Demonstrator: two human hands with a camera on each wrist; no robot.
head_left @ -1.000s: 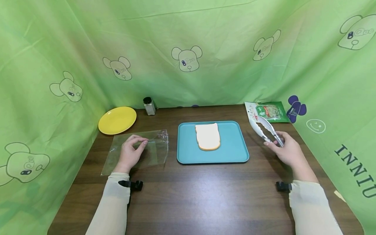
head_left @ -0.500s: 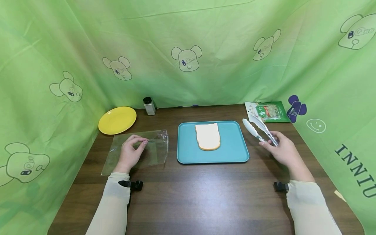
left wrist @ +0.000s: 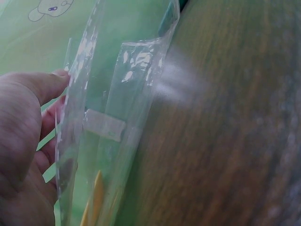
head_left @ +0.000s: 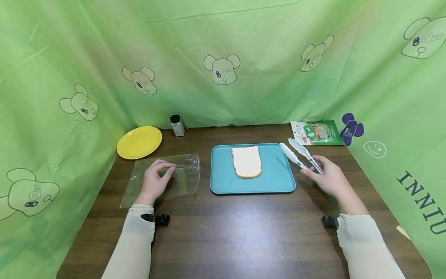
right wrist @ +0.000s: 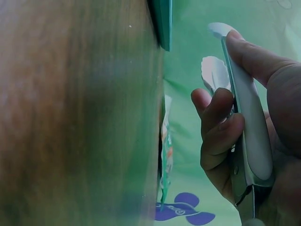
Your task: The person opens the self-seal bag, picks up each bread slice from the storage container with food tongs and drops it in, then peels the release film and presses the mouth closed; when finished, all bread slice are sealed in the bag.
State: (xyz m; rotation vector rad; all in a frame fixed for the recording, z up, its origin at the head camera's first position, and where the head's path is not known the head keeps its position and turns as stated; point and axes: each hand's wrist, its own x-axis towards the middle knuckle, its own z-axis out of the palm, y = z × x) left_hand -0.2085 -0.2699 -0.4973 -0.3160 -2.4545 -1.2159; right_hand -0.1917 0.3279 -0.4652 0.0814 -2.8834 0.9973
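My left hand (head_left: 155, 182) pinches the upper layer of a clear plastic bag (head_left: 184, 182) between thumb and fingers. In the left wrist view the bag's film (left wrist: 101, 94) stands raised beside the thumb. My right hand (head_left: 329, 176) grips a pair of tongs (head_left: 303, 155), silver with white tips, their two arms spread apart. Those tips reach the right rim of a blue tray (head_left: 275, 170) in the head view, with nothing between them. A slice of bread (head_left: 246, 162), white with a brown crust, lies on the tray. The right wrist view shows fingers curled round the tongs' handle (right wrist: 251, 117).
A yellow plate (head_left: 139, 142) sits at the back left, near a small jar with a black lid (head_left: 177, 126). At the back right lies a green and white packet (head_left: 318, 133). Green printed cloth (head_left: 223, 35) encloses the wooden table (head_left: 244, 232) at the back and sides.
My right hand has moved left with the tongs, bringing their tips from in front of the packet to the tray's right rim. The left hand, bag and bread have stayed put.
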